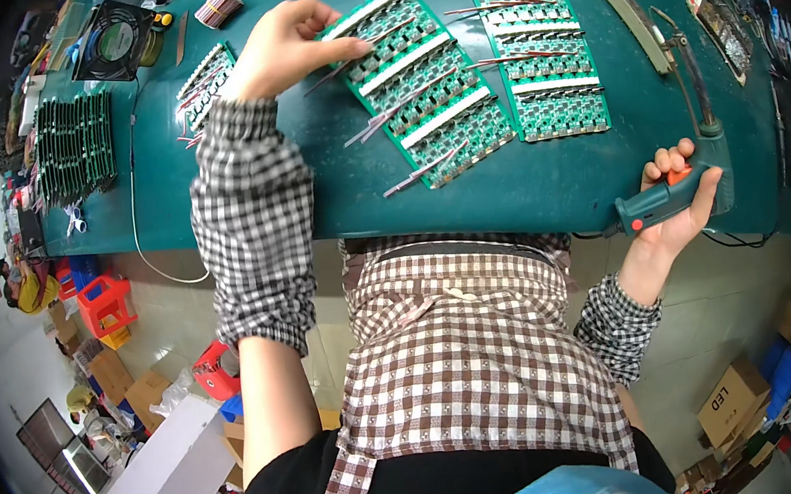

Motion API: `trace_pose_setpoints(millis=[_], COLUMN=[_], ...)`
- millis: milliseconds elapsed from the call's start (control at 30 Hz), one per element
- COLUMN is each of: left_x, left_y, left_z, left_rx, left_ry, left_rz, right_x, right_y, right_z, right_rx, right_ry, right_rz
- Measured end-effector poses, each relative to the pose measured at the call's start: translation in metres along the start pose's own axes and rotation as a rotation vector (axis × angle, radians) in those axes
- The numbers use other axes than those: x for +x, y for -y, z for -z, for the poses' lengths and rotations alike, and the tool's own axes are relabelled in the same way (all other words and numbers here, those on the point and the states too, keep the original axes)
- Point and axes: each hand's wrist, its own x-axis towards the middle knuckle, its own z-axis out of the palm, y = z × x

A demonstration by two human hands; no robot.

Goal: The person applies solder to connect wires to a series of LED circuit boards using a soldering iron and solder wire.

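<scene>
My left hand (pixel 283 50) grips the upper left corner of a green circuit board panel (pixel 435 81), its thumb lying over the face. The panel sits tilted on the table, with white connector strips across it and thin red and white wires sticking out to its left. In my right hand (pixel 671 227) is a dark green soldering gun (pixel 716 152) with an orange trigger, its tip pointing away from me. Just right of the tilted panel lies a second board panel (pixel 545 64), almost straight, with similar wires on its upper rows.
A smaller board piece (pixel 207 88) with wires lies behind my left forearm. Stacked boards (pixel 72 147), a black fan (pixel 113 40) and a wire bundle (pixel 218 8) stand on the left of the green table (pixel 361 197). A long bar (pixel 616 2) lies at right.
</scene>
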Motion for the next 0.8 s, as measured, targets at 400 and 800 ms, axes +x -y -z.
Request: trace_pose_setpoints(millis=[400,800], left_x=[-0.094,-0.111], left_y=[-0.048,-0.100], left_z=[-0.030,-0.021], left_rx=[-1.559,-1.563], left_ry=[-0.429,-0.766], left_rz=[-0.658,-0.697], right_x=[0.010,0.009], right_y=[0.003,0.001], right_z=[0.012,0.005], right_rx=[0.037,0.028], right_ry=[-0.034,-0.153], right_rz=[0.084,0.110])
